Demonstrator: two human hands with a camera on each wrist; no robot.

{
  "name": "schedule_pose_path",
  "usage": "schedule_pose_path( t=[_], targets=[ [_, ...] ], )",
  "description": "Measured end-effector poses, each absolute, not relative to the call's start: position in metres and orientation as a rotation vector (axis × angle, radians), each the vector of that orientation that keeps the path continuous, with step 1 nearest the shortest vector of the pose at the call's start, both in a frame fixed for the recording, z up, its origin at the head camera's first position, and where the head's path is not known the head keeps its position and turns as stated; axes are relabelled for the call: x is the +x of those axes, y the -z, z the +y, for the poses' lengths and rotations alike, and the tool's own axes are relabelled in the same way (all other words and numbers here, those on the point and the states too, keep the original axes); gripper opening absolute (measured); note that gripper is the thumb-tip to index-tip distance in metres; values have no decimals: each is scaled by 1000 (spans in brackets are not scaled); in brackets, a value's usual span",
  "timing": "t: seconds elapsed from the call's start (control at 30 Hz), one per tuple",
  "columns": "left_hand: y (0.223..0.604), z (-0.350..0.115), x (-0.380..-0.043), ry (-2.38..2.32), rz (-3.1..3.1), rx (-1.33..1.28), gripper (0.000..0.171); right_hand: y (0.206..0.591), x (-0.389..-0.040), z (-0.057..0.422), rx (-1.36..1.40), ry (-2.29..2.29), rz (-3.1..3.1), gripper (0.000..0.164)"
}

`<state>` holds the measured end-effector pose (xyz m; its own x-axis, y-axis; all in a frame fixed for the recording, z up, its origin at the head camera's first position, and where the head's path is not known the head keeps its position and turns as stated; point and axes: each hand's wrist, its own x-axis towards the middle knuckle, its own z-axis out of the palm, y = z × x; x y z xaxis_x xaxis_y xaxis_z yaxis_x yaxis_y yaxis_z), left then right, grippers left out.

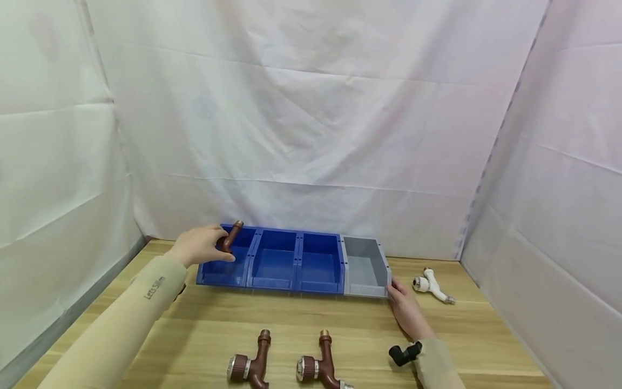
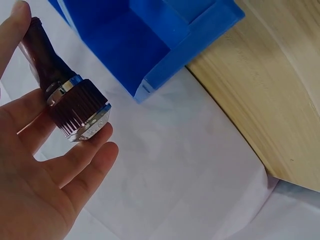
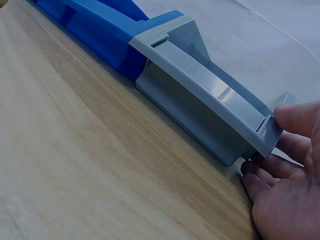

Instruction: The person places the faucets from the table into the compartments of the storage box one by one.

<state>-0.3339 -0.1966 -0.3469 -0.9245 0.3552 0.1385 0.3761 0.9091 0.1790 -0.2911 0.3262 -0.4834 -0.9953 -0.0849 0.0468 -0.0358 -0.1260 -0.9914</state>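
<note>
My left hand (image 1: 201,246) holds a brown tap (image 1: 232,237) over the leftmost blue bin (image 1: 221,279), its threaded end pointing up. In the left wrist view, the tap's ribbed knob with a silvery cap (image 2: 82,112) rests against the fingers, while the thumb lies at the other end of the body. At the other end of the row, my right hand (image 1: 407,309) grips the front corner of the grey bin (image 1: 366,290). Its thumb presses the bin's side and the other fingers curl beneath the rim, as the right wrist view shows.
Two more blue bins (image 1: 272,282) stand joined between the end bins. Two brown taps (image 1: 259,359) lie on the wooden table (image 1: 291,313) near the front edge. A white tap (image 1: 432,283) lies at the right. White cloth (image 1: 311,135) hangs behind and at both sides.
</note>
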Motion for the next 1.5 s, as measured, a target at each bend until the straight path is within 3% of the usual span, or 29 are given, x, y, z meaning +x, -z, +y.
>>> schedule_pose_path(
  t=[0.57, 1.0, 1.5],
  targets=[
    [344, -193, -333, 288, -2963, -553, 77, 479, -289, 324, -127, 2317, 2042, 55],
    [336, -187, -338, 285, -2955, -606, 59, 484, -288, 329, -117, 2320, 2047, 56],
    [343, -184, -346, 258, -2970, -607, 67, 489, -288, 322, -105, 2326, 2063, 54]
  ],
)
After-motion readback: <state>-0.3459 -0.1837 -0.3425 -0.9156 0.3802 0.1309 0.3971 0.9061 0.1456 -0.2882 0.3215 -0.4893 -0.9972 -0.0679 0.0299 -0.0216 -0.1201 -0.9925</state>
